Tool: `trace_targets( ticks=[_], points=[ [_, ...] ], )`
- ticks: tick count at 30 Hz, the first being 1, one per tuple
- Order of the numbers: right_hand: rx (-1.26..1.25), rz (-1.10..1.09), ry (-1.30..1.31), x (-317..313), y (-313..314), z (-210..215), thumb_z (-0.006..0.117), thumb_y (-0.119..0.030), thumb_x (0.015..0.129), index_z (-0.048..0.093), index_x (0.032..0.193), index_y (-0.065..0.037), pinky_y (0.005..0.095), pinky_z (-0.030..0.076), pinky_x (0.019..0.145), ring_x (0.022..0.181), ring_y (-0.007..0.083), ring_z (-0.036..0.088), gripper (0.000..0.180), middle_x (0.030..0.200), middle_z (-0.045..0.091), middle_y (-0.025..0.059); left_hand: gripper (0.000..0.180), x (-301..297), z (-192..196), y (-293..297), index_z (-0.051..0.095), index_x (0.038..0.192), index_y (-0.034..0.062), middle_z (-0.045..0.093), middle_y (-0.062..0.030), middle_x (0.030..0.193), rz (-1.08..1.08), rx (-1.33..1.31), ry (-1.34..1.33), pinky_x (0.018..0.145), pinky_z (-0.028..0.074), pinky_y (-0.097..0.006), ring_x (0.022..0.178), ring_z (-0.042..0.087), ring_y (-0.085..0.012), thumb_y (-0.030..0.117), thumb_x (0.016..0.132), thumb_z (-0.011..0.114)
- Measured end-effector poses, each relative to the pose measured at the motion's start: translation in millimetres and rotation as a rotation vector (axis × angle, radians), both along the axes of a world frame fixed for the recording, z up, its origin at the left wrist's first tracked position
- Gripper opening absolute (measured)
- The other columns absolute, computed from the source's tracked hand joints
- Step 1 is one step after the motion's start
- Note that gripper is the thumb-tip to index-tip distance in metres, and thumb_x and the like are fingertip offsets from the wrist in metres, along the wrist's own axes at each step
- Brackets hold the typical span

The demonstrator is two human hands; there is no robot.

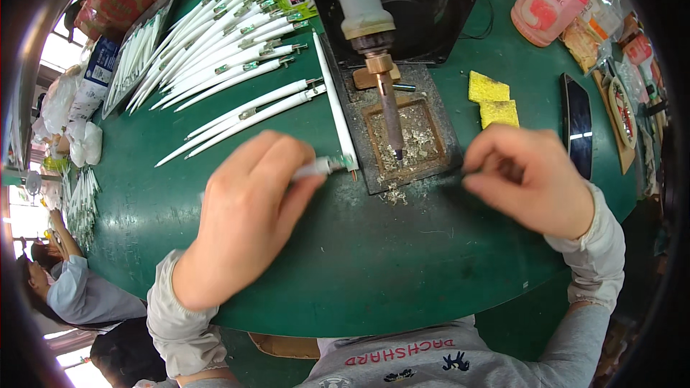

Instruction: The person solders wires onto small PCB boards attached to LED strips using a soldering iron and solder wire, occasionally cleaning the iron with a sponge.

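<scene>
My left hand [248,208] is closed around a slim white pen-like casing [310,169]. A small green circuit board shows at the casing's end, pointing right, and my hand covers most of the rest. My right hand [535,183], right of the tray, has its thumb and fingers curled together. Whatever is between them, if anything, I cannot make out. Between my hands, a soldering iron [388,104] hangs tip down over a square tray [372,145] of solder scraps. Another white casing [334,100] lies along the tray block's left edge, its lower end near my left hand.
Several white casings [223,65] with green boards lie fanned out at the far left. Yellow sponges [497,99] and a black phone [577,129] lie to the right. A pink bottle [553,3] stands behind them. A black fan-like frame [431,18] sits behind the iron. Another person [79,287] is at left.
</scene>
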State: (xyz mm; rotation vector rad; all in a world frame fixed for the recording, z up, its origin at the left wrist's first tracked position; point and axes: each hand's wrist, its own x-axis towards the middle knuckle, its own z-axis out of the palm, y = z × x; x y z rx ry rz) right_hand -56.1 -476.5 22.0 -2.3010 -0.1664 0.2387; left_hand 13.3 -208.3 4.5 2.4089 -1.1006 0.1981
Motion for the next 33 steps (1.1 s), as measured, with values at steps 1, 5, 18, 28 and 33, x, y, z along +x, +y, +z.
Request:
trace_targets(
  ticks=[1,5,18,28,33],
  points=[
    [0.118,0.037,0.103,1.8,7.4,-0.2,0.065,-0.007,0.073,0.054,0.085,-0.003,0.0241,0.038,0.045,0.045,0.0101,0.049,0.016,0.053,0.05,0.002,0.021,-6.8,6.4,-2.0,0.055,0.081,0.0011,0.054,-0.0102,0.076,-0.008,-0.039,0.146,0.058,0.045,-0.031,0.067,0.055,-0.026,-0.003,0.066,0.068],
    [0.383,0.147,0.267,3.9,25.5,-4.4,0.062,-0.002,0.078,0.053,0.096,-0.001,0.017,0.034,0.046,0.054,0.0016,0.047,0.02,0.064,0.053,-0.0019,0.021,-22.8,18.7,-14.3,0.055,0.081,0.0009,0.055,-0.01,0.077,-0.1,-0.04,0.296,0.056,0.045,-0.029,0.067,0.056,-0.0237,-0.002,0.066,0.069],
    [0.636,0.087,0.31,3.4,22.7,-15.3,0.059,0.004,0.077,0.053,0.092,0.001,0.0186,0.045,0.055,0.07,0.007,0.056,0.016,0.083,0.056,0.0061,0.015,-14.8,14.8,-29.3,0.055,0.094,-0.0026,0.053,-0.0025,0.085,-0.034,-0.21,1.31,0.069,0.042,-0.022,0.079,0.05,-0.0069,0.002,0.081,0.061],
    [0.374,0.19,-0.023,6.7,24.4,-15.6,0.064,0.001,0.071,0.056,0.087,-0.001,0.0179,0.04,0.045,0.054,0.0069,0.053,0.018,0.072,0.055,0.0042,0.011,-15.1,11.0,-31.9,0.055,0.09,-0.0015,0.054,-0.0028,0.085,-0.026,-0.222,1.261,0.068,0.042,-0.022,0.077,0.052,-0.0064,0.001,0.081,0.061],
    [0.3,0.208,-0.225,2.6,26.5,-22.5,0.065,0.002,0.069,0.057,0.087,-0.002,0.0187,0.039,0.043,0.053,0.0068,0.051,0.02,0.072,0.055,0.0048,0.01,-14.7,9.5,-32.4,0.055,0.089,-0.0013,0.055,-0.0028,0.084,-0.015,-0.224,1.265,0.068,0.042,-0.021,0.075,0.052,-0.0065,0.0,0.08,0.061]
  ],
)
